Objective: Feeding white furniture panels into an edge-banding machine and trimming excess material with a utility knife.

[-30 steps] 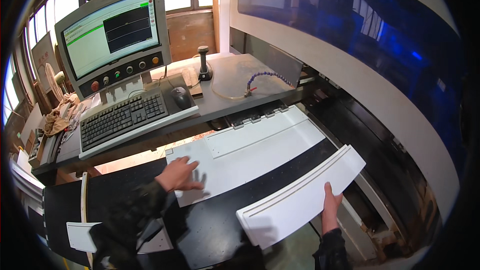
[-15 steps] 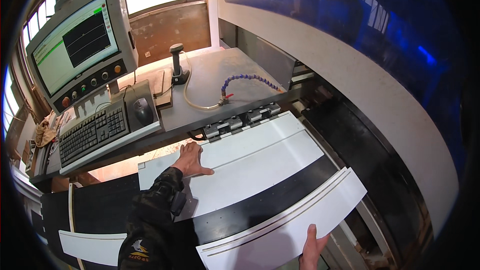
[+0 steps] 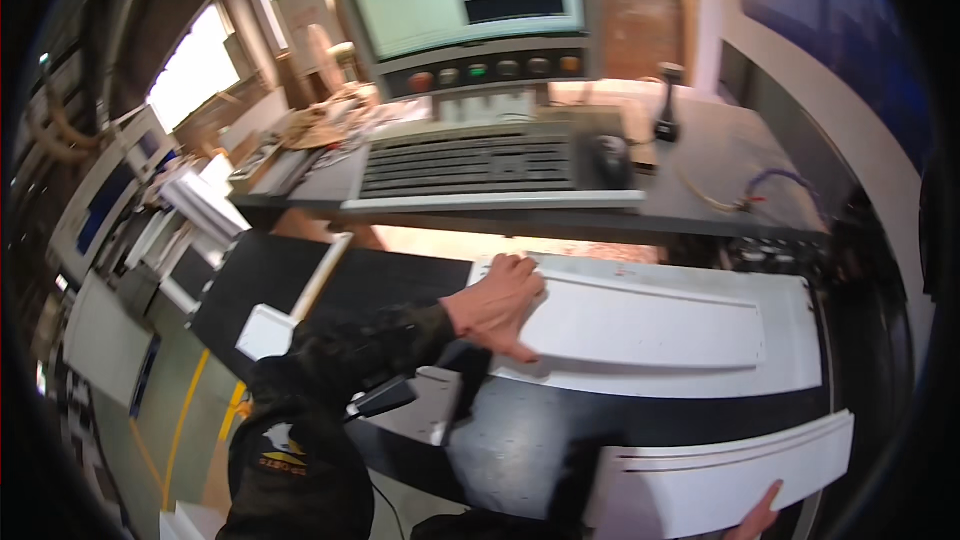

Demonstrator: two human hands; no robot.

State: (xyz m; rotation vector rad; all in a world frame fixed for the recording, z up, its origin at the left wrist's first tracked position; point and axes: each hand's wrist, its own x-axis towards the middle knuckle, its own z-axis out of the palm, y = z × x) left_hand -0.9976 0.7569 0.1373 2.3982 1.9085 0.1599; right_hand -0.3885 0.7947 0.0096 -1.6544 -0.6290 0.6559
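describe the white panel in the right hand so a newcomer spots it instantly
Start at the monitor, then drop past the keyboard to the black worktable. At the picture's lower right is a long white panel. Unlike the white board at the left hand, it is held by the right hand, with dark lines along its far edge.

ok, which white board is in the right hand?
The dark-lined lower-right board, with the right hand at its near edge; the narrow board by the left hand lies on a larger white board.
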